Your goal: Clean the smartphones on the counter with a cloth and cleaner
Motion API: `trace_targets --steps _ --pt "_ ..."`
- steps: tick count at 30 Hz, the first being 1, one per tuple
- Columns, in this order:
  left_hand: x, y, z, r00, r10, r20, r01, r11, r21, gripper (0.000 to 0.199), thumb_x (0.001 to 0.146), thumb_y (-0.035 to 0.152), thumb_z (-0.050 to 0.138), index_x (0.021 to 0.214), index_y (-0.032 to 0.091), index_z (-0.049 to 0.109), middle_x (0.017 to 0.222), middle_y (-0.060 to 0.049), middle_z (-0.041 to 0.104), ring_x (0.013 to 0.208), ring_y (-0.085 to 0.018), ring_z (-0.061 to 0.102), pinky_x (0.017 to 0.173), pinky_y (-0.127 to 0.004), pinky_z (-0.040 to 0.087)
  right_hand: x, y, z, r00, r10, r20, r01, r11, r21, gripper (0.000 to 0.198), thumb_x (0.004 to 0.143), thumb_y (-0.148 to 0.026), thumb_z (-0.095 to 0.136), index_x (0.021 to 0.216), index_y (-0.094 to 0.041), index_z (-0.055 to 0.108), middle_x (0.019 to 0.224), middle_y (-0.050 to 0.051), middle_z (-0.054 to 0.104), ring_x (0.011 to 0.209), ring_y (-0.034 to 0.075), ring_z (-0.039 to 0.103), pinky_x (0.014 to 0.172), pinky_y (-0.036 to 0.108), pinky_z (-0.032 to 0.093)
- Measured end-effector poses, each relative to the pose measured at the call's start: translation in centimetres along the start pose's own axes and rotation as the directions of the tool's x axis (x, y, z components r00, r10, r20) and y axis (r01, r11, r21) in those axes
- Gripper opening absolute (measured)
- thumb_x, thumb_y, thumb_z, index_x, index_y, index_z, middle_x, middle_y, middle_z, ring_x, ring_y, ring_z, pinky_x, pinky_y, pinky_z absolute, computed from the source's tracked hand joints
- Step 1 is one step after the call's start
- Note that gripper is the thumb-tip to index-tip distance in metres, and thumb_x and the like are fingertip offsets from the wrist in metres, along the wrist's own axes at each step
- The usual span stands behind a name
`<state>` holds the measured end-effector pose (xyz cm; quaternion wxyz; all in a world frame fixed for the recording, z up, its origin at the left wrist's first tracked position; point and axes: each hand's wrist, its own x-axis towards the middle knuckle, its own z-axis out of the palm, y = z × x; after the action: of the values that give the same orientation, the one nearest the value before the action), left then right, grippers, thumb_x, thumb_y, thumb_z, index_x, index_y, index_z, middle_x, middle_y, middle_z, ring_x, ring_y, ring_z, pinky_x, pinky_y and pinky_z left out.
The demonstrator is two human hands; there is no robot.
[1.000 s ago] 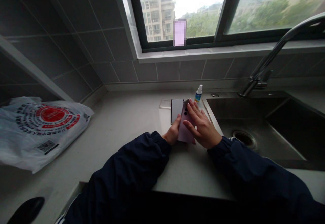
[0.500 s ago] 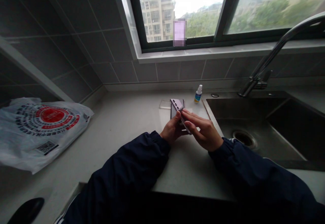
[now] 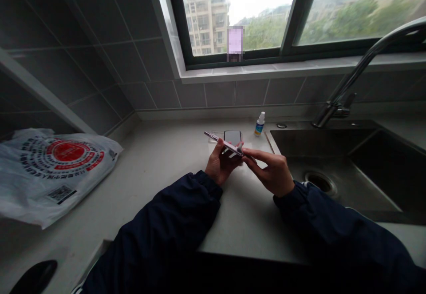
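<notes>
My left hand (image 3: 219,165) grips a slim phone (image 3: 222,143) from below, thumb on its near side. The phone is tilted nearly edge-on, its left end higher. My right hand (image 3: 269,169) is closed in a pinch at the phone's lower right end. A small pale scrap shows at those fingertips; its kind is unclear. Behind the hands, a flat dark-rimmed rectangle with a light, shiny face (image 3: 232,136), like another phone, lies on the counter. Beside it a clear case (image 3: 213,139) is partly hidden by the held phone. A small white-capped bottle (image 3: 259,124) stands farther right.
A stainless sink (image 3: 319,152) with a tall faucet (image 3: 353,76) lies to the right. On the left, a printed white plastic bag (image 3: 60,169) rests on the pale counter (image 3: 159,152). A black rounded object (image 3: 35,278) sits at lower left. Behind is a window (image 3: 259,14).
The held phone has turned from a steep tilt with its camera side showing to nearly edge-on, its upper end swung left. My right fingers have moved to its lower right end.
</notes>
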<state>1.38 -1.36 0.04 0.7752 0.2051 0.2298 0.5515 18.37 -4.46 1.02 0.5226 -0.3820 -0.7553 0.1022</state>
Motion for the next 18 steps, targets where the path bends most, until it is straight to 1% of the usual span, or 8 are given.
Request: trace_targets --steps 5,8,11,14,16,18 --pt "-0.17 0.15 0.18 1.0 0.002 0.006 -0.002 1.0 0.0 0.037 0.079 0.051 0.079 0.086 0.017 0.067 0.109 -0.013 0.077 0.092 -0.026 0.075 0.09 -0.042 0.054 -0.08 0.21 0.07 0.99 0.107 -0.089 -0.107 0.994 -0.004 0.019 0.088 -0.032 0.075 0.105 -0.023 0.079 0.097 0.005 0.082 0.083 0.023 0.079 0.081 0.039 0.066" --pt "-0.28 0.15 0.27 1.0 0.017 0.011 -0.017 1.0 0.002 0.033 0.078 0.047 0.08 0.085 0.018 0.065 0.111 -0.012 0.076 0.092 -0.026 0.075 0.096 -0.044 0.051 -0.11 0.22 0.11 0.981 0.161 -0.111 -0.159 0.987 0.031 0.019 0.088 -0.034 0.075 0.103 -0.023 0.079 0.097 0.005 0.082 0.084 0.023 0.079 0.083 0.04 0.067" --pt "-0.3 0.02 0.28 0.999 0.047 0.009 -0.047 0.999 0.024 0.03 0.078 0.043 0.08 0.086 0.018 0.065 0.118 -0.012 0.075 0.099 -0.027 0.074 0.103 -0.047 0.047 -0.09 0.17 0.15 0.967 0.227 -0.114 -0.218 0.973 0.08 0.023 0.088 -0.035 0.075 0.107 -0.023 0.079 0.101 0.005 0.081 0.088 0.024 0.079 0.085 0.04 0.066" --pt "-0.17 -0.25 0.16 0.997 0.08 0.012 -0.081 0.996 0.031 0.025 0.079 0.037 0.079 0.088 0.019 0.064 0.122 -0.012 0.073 0.106 -0.027 0.072 0.107 -0.048 0.045 -0.09 0.18 0.27 0.946 0.312 -0.089 -0.3 0.946 0.12 0.03 0.089 -0.038 0.073 0.114 -0.022 0.077 0.109 0.007 0.08 0.093 0.026 0.078 0.088 0.042 0.065" --pt "-0.03 -0.44 0.04 0.993 0.115 0.025 -0.116 0.993 0.03 0.024 0.079 0.033 0.08 0.09 0.02 0.063 0.126 -0.01 0.072 0.108 -0.025 0.071 0.107 -0.048 0.045 -0.15 0.24 0.43 0.93 0.364 -0.041 -0.354 0.921 0.161 0.037 0.089 -0.04 0.072 0.122 -0.022 0.074 0.116 0.008 0.078 0.1 0.027 0.077 0.094 0.045 0.062" --pt "0.09 -0.58 -0.08 0.987 0.156 0.03 -0.157 0.987 0.041 0.025 0.079 0.03 0.081 0.091 0.02 0.061 0.129 -0.009 0.07 0.107 -0.024 0.072 0.107 -0.046 0.045 -0.2 0.29 0.65 0.912 0.41 0.028 -0.404 0.882 0.243 0.045 0.089 -0.041 0.072 0.131 -0.023 0.07 0.125 0.008 0.075 0.11 0.029 0.074 0.103 0.047 0.057"
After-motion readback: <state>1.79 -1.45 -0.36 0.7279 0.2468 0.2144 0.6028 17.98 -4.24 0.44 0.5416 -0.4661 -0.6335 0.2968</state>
